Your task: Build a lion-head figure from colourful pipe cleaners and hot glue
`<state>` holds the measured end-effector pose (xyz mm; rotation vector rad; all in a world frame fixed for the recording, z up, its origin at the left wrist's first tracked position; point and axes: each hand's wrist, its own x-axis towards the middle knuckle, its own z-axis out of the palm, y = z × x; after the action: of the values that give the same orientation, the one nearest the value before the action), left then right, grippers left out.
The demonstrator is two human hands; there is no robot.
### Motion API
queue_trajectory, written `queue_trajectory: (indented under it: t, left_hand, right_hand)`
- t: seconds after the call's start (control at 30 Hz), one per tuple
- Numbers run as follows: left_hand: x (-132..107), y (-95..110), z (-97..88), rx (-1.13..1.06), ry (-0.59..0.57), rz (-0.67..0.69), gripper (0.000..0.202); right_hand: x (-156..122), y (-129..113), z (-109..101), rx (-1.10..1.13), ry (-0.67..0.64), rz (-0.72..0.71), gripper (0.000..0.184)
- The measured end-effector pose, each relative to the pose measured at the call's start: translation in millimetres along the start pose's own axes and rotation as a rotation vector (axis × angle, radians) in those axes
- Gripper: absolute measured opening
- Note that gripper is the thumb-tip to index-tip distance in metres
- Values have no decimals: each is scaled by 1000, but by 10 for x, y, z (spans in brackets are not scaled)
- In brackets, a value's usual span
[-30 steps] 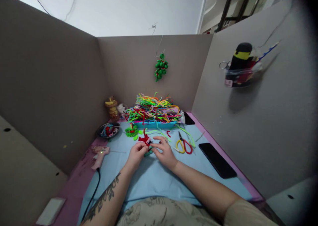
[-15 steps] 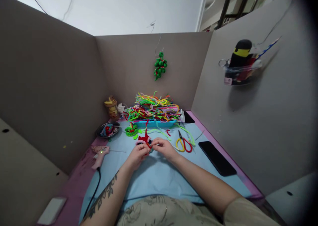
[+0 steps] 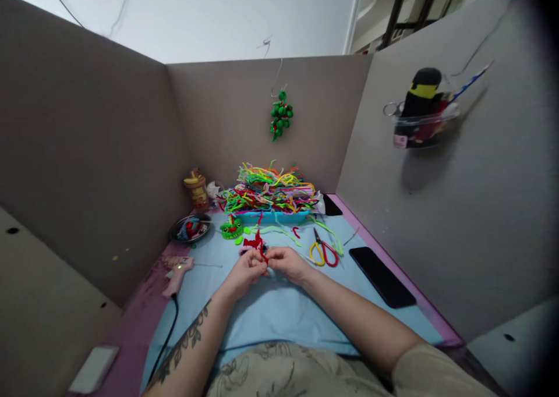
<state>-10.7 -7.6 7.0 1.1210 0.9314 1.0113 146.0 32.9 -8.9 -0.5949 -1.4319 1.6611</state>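
Over the middle of the blue cloth, my left hand (image 3: 245, 272) and my right hand (image 3: 286, 263) meet, fingertips almost touching. Both are closed in a pinch on a thin red pipe cleaner (image 3: 264, 257) between them. Just beyond the fingers lies a red and pink fuzzy piece (image 3: 250, 245), partly hidden by my left hand. A green crafted head (image 3: 231, 227) with round eyes sits farther back to the left. Yellow-and-red handled scissors (image 3: 323, 251) rest to the right of my right hand.
A blue tray (image 3: 279, 217) heaped with coloured pipe cleaners stands at the back. On the left are a dark bowl (image 3: 191, 228) and a pink glue gun (image 3: 177, 276) with its cord. A black phone (image 3: 382, 277) lies right. Grey panels (image 3: 262, 123) enclose three sides.
My fingers have shifted slightly around the red pipe cleaner, and more of it shows between the hands. The surrounding things have stayed put.
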Motion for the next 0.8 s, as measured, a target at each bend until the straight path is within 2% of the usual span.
queue_trajectory:
  t: [0.3,0.47,0.57,0.67,0.8]
  left_hand:
    - [24,-24,25,23,6,15,42]
    - [18,4,5,21,74,17,37]
    - [1,43,-2,-18,82,-24,36]
    - [-19,57,-1,-34,49,-60,34]
    - [-26,35,-2,30,18,-19,31]
  right_hand:
    - [9,27,95,-155,165,-170,21]
    - [-20,-66,48,-402,218,-277,19]
    - [-76,-168,-8,-676,204,-454,23]
    - [-116,-238,-48,-971,105,-639,30]
    - [-112,-259,-68,-1128,68,-720,28]
